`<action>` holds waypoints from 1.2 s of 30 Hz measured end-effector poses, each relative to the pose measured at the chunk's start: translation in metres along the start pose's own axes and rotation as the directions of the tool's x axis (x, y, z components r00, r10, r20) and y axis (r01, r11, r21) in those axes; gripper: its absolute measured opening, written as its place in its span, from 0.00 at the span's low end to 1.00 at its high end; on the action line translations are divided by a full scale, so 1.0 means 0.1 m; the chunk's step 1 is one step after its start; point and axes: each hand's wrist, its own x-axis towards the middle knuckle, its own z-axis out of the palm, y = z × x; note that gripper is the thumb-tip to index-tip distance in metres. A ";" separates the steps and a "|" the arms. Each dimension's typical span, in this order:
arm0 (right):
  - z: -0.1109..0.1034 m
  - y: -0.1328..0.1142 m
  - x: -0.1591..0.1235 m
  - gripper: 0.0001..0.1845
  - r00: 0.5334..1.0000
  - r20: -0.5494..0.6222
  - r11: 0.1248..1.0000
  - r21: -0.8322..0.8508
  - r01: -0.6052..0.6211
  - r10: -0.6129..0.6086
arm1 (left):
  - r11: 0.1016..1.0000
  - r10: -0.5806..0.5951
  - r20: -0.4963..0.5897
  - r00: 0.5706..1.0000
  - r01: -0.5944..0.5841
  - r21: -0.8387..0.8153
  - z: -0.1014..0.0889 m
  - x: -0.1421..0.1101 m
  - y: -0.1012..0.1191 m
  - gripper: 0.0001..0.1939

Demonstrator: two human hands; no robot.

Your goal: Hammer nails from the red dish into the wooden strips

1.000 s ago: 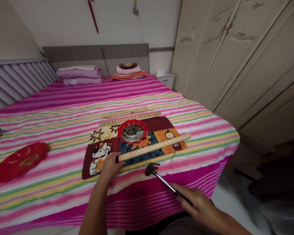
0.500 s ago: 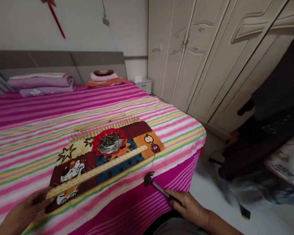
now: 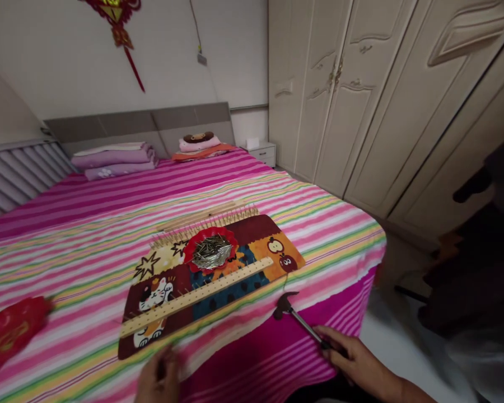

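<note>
In my right hand [image 3: 346, 352] is a claw hammer [image 3: 304, 323], gripped by its dark handle, its head resting on or just above the cloth at the bed's near edge. My left hand [image 3: 159, 376], slightly blurred, is apart from the wooden strip [image 3: 201, 293], its fingers loosely curled with a gap by the thumb and nothing visible in them. That strip has rows of small holes or nail heads and several thin nails sticking up near its left half. It lies across a patterned board [image 3: 273, 226]. A red scalloped dish [image 3: 188, 254] of loose nails [image 3: 212, 251] stands behind it.
Behind the board lies a wooden strip bristling with upright nails [image 3: 205, 223]. A red object with gold markings [image 3: 14, 330] is at left on the striped bedspread [image 3: 88, 268]. Folded bedding [image 3: 117, 157] sits by the headboard; a wardrobe [image 3: 311, 95] and dark clothing [image 3: 479, 240] stand right.
My left hand has let go of the strip's left end and moved right, toward me. The view has turned left, bringing the red object into sight. The hammer stays in my right hand.
</note>
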 end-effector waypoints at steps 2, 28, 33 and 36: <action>-0.01 0.00 0.03 0.28 0.999 -0.001 0.998 0.049 -0.049 0.049 | 0.998 0.049 0.022 0.999 -0.048 -0.048 0.11 -0.09 0.27 0.17; -0.34 0.04 0.25 0.20 0.960 0.241 0.945 0.254 -0.205 0.143 | 0.718 0.224 0.473 0.852 -0.472 0.511 1.02 1.48 2.46 0.09; -0.47 -0.06 0.33 0.19 0.948 0.317 0.951 0.284 -0.124 0.029 | 0.737 0.197 0.483 0.853 -0.454 0.501 0.95 1.47 2.56 0.06; -0.53 -0.05 0.36 0.20 0.936 0.350 0.948 0.305 -0.094 -0.020 | 0.853 0.239 0.301 0.923 -0.348 0.389 0.79 1.43 2.54 0.04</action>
